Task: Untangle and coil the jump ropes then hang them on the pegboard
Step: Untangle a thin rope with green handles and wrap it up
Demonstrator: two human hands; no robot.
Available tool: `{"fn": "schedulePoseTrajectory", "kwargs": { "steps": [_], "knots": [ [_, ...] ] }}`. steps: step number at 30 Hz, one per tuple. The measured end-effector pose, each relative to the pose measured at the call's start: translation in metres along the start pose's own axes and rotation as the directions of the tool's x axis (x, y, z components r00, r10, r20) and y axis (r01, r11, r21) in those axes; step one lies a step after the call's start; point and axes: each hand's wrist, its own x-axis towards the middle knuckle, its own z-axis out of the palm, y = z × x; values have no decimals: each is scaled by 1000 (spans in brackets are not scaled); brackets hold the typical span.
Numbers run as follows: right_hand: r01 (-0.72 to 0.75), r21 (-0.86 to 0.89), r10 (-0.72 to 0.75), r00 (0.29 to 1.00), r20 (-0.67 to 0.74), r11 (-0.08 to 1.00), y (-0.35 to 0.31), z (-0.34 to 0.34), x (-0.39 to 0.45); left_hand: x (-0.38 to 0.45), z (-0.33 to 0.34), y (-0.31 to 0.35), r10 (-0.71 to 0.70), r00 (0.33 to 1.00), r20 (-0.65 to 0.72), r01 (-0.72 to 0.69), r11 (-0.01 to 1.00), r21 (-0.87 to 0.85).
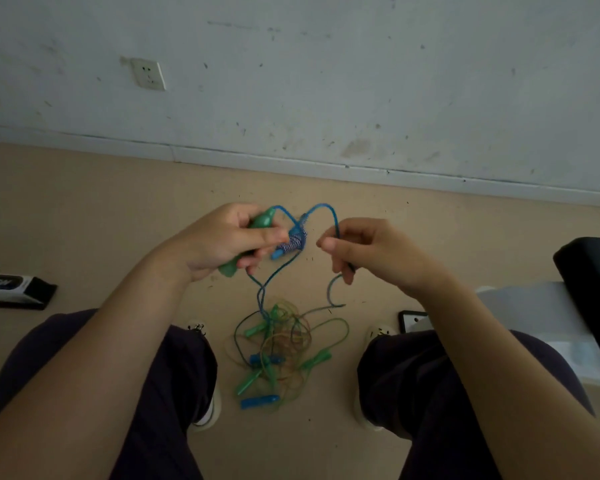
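Note:
My left hand (222,242) grips a green jump-rope handle (260,225) and also holds a blue handle (291,245) wrapped with blue-and-white cord. A blue rope (323,207) arcs from that bundle over to my right hand (364,252), which pinches it between thumb and fingers. More blue rope hangs down from both hands. It runs into a tangled pile of jump ropes (281,351) on the floor between my feet, with several green and blue handles and thin green and yellow cords. No pegboard is in view.
I sit with my knees apart over a beige floor (118,209) facing a scuffed white wall (326,81) with a socket (148,75). A black-and-white box (14,285) lies at left. A dark seat (593,282) and a white container (548,323) stand at right.

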Motion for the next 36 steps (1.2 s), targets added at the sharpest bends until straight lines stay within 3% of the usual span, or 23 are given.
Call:
{"fn": "schedulePoseTrajectory", "kwargs": {
  "steps": [3,8,11,13,15,17,20,23,26,29,33,36],
  "knots": [
    [-5,28,5,1000,25,1000,-3,11,2,7,17,-7,-64,998,21,60,983,176],
    [-25,-198,35,998,47,980,2,14,4,12,23,-8,-59,998,27,54,986,157],
    [-5,-261,-31,991,-132,965,4,0,6,8,6,-6,-114,993,-20,116,973,201],
    [-16,-206,-57,937,-345,978,6,-17,7,6,-7,-6,-116,986,-117,135,975,175],
    [-12,-141,-57,880,-472,990,6,-32,6,3,-16,-7,-102,974,-202,136,978,160],
    [18,-105,-61,905,-420,994,5,-36,4,1,-18,-8,-99,973,-209,136,976,170],
    [17,-87,-33,983,-181,996,2,-21,-1,2,-4,-8,-94,988,-123,110,986,129],
    [24,-95,-29,999,-46,995,2,2,-1,6,17,-6,-73,996,-47,76,996,52],
    [58,-93,-63,996,-56,994,1,17,2,9,27,-6,-64,998,-12,65,998,20],
    [63,-99,-75,989,-124,993,1,13,2,10,23,-5,-61,994,-87,62,998,14],
    [-44,-225,-4,978,-208,973,6,1,1,11,13,-6,-38,966,-256,34,999,-19],
    [-7,-379,-80,974,-214,925,6,1,0,10,14,-9,-56,965,-255,64,998,24]
  ]
}}
